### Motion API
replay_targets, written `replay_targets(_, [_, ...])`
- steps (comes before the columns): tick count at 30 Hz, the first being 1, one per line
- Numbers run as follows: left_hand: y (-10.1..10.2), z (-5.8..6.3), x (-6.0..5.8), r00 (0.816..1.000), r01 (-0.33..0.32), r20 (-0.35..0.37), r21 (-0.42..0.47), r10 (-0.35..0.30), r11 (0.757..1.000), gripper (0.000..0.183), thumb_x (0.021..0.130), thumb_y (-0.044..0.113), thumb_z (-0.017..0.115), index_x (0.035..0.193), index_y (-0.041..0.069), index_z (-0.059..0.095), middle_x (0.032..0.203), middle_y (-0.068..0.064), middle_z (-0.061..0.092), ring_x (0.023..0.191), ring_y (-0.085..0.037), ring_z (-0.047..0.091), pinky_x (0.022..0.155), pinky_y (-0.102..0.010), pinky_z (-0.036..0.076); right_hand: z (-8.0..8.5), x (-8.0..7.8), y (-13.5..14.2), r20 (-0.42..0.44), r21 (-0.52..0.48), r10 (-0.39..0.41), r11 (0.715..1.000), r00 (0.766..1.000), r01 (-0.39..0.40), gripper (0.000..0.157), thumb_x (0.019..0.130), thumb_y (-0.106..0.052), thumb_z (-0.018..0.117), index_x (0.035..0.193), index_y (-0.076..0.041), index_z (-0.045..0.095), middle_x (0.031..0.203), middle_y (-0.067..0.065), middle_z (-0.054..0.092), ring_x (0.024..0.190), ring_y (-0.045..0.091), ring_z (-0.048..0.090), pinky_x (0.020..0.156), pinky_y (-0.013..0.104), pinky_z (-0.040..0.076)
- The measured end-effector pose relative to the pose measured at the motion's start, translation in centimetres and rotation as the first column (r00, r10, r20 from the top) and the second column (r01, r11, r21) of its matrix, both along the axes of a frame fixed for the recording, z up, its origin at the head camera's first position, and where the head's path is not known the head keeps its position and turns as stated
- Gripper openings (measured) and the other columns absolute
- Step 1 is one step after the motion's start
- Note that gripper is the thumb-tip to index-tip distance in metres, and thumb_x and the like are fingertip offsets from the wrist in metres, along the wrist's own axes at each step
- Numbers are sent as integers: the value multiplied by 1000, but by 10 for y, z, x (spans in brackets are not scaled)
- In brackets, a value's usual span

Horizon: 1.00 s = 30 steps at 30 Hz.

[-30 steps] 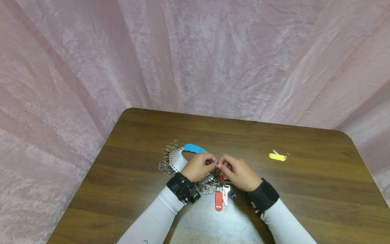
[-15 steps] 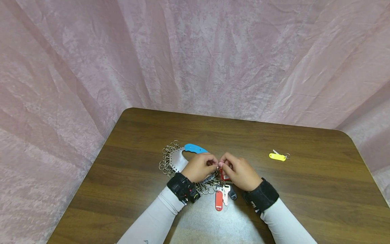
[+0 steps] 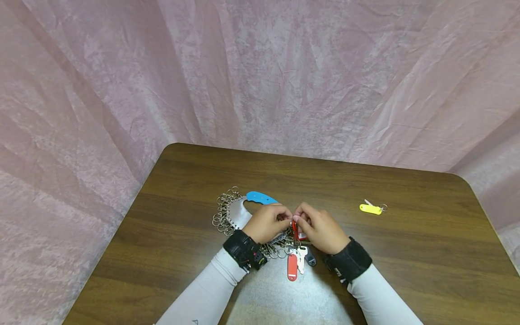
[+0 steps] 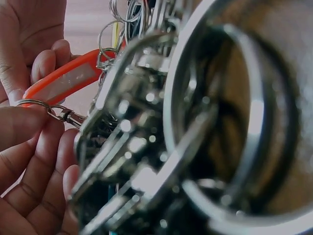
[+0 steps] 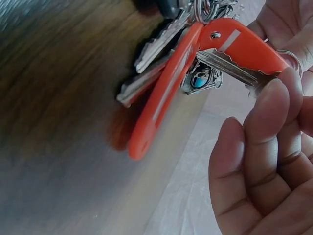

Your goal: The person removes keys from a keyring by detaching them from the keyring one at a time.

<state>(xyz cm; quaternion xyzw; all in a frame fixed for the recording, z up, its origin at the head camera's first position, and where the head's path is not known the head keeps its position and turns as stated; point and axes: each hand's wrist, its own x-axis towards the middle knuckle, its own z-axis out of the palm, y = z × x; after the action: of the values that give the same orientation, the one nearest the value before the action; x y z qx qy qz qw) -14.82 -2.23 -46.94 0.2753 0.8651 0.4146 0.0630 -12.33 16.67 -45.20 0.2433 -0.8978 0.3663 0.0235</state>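
Observation:
Both hands meet over the edge of a crescent-shaped metal key holder [image 3: 239,215] with a blue handle and several rings. My left hand [image 3: 265,223] pinches a small split ring [image 4: 35,102] that hangs from a clip at that edge. Beside it, my right hand [image 3: 322,230] pinches the end of a red key tag [image 5: 247,41] close to this ring. A toothed key [image 5: 234,69] lies along the tag, its tip near the right fingertips. Whether the tag is threaded on the split ring cannot be seen.
Below the hands hang or lie another red tag [image 3: 292,268], a silver key [image 3: 301,259] and a black fob [image 3: 310,258]. A yellow key tag [image 3: 370,209] with a ring and small key lies to the right on the wooden table [image 3: 426,234].
Between the fingers, the red key tag shows more than a second ago. Both hands have shifted very slightly to the right; the other things stay about where they were.

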Motion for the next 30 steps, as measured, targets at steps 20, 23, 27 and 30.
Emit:
replay_targets(20, [-2,-2,-2,988,-71,136,33,66,997,5,91,18,63,92,17,67,80,10,61,75,-4,57,69,-22,48,1,4,-3,63,-112,114,988,991,-107,6,92,-16,61,90,-10,60,66,-2,61,54,11,58,51,24,46])
replay_targets(23, [-2,-1,-1,987,-80,144,31,75,996,5,92,19,62,93,18,67,80,11,61,75,-3,57,69,-22,48,1,4,-3,65,-109,131,986,989,-123,5,92,-15,60,91,-10,60,66,-2,62,55,11,58,51,24,47])
replay_targets(27, [-2,-1,-1,985,-90,148,26,85,996,6,92,21,61,93,18,67,82,11,62,77,-3,57,70,-22,48,0,4,-2,75,-102,154,984,985,-146,6,93,-15,60,92,-9,60,66,-3,62,56,6,57,51,24,47])
replay_targets(30, [-2,-1,-1,984,-96,149,17,92,995,7,93,22,61,93,18,67,82,11,62,77,-3,57,70,-22,48,-1,4,-2,82,-96,166,983,983,-158,6,92,-15,60,92,-9,60,66,-4,62,57,4,57,52,24,47])
